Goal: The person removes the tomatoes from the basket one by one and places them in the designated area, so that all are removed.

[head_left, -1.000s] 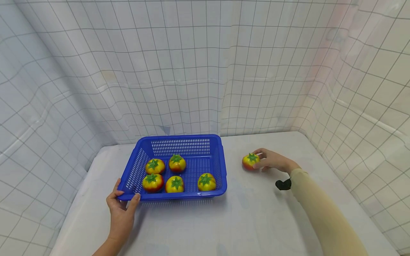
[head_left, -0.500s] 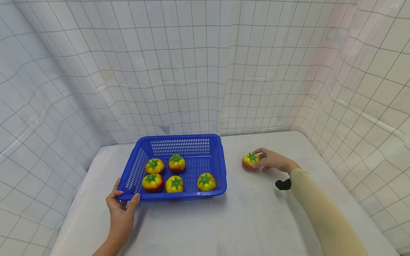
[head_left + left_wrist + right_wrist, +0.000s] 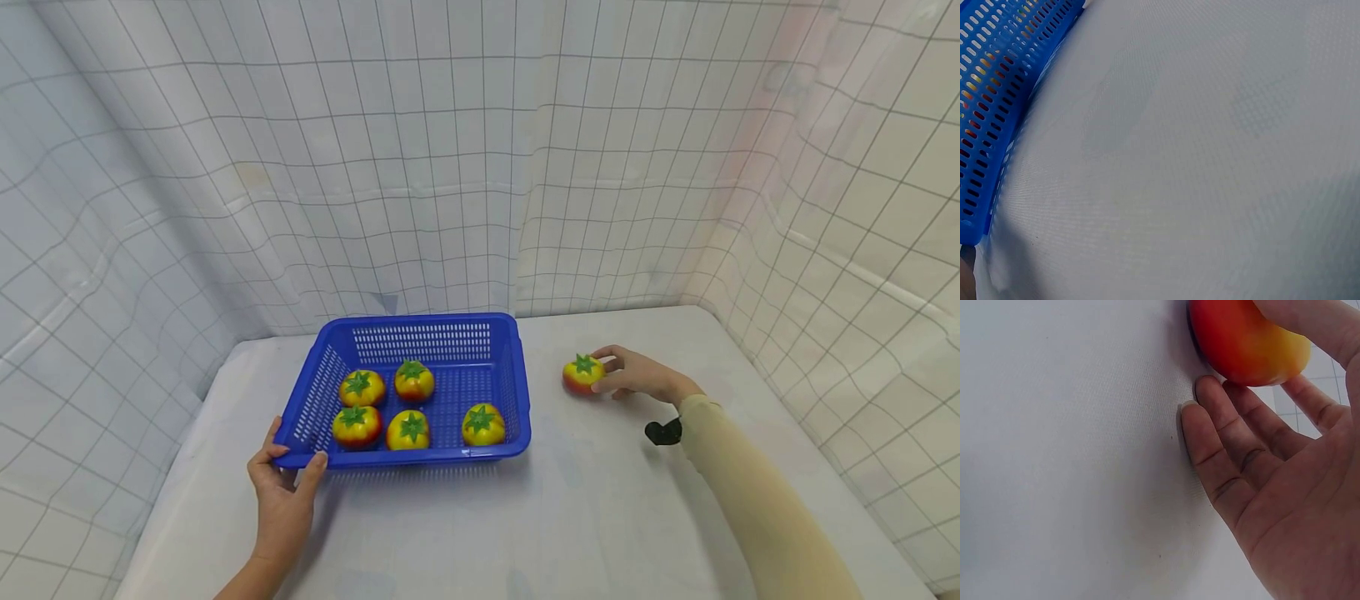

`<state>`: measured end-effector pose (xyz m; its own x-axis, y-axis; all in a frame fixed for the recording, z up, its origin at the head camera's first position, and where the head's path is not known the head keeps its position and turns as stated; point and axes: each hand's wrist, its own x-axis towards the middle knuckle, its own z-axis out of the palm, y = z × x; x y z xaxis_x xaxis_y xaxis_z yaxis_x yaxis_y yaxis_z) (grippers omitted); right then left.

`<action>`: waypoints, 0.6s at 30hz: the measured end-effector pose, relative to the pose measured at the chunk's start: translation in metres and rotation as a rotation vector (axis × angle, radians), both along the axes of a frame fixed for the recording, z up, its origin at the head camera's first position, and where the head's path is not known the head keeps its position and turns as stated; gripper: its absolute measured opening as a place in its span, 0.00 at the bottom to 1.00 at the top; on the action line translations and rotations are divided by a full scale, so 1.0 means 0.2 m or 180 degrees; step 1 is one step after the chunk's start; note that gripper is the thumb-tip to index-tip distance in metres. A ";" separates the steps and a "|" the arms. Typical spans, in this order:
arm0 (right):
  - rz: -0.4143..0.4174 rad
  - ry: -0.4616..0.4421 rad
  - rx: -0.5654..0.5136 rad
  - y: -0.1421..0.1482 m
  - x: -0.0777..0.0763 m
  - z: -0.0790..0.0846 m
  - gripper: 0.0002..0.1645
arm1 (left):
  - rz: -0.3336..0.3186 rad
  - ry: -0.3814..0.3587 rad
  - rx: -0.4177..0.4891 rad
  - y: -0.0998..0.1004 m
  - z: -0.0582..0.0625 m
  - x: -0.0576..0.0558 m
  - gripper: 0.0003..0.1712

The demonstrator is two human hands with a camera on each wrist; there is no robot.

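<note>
A blue slotted basket [image 3: 420, 456] sits on the white table and holds several yellow-red toy tomatoes [image 3: 408, 430] with green tops. My left hand [image 3: 288, 483] grips the basket's near left corner, thumb and a finger hooked over the rim. The left wrist view shows only the basket's slotted wall [image 3: 997, 94] along its left edge. One more tomato [image 3: 582, 374] lies on the table to the right of the basket. My right hand [image 3: 630, 375] holds it. In the right wrist view the thumb lies over the tomato [image 3: 1244, 344] and the fingers [image 3: 1222, 444] reach beneath and beside it.
White gridded sheets wall in the table at the back and on both sides. The white tabletop [image 3: 600, 500] stretches between the basket and my right arm. A black wrist mount [image 3: 663, 432] sits on the long-sleeved right forearm.
The loose tomato and my right fingertips have shifted slightly left, towards the basket. The left hand and the basket have stayed as they were.
</note>
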<state>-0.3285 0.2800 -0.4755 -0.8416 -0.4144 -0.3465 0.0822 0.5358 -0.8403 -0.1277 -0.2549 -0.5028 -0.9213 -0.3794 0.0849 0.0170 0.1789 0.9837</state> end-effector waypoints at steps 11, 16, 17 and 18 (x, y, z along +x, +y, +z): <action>0.0024 0.0003 0.0035 0.00 0.01 0.00 0.48 | -0.0003 -0.0027 0.0000 0.00 0.00 0.00 0.29; 0.0045 0.0030 0.0122 0.03 0.02 0.03 0.47 | -0.0001 0.0005 0.0001 0.00 0.00 0.00 0.28; 0.0050 0.0040 0.0121 0.03 0.03 0.04 0.47 | -0.0001 0.0016 0.0002 0.00 0.00 0.00 0.28; 0.0054 0.0040 0.0103 0.04 0.03 0.05 0.48 | 0.0001 0.0029 0.0009 0.00 0.00 0.00 0.28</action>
<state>-0.3224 0.2875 -0.4658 -0.8388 -0.4175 -0.3495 0.0624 0.5640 -0.8234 -0.1276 -0.2555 -0.5022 -0.9204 -0.3799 0.0922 0.0259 0.1762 0.9840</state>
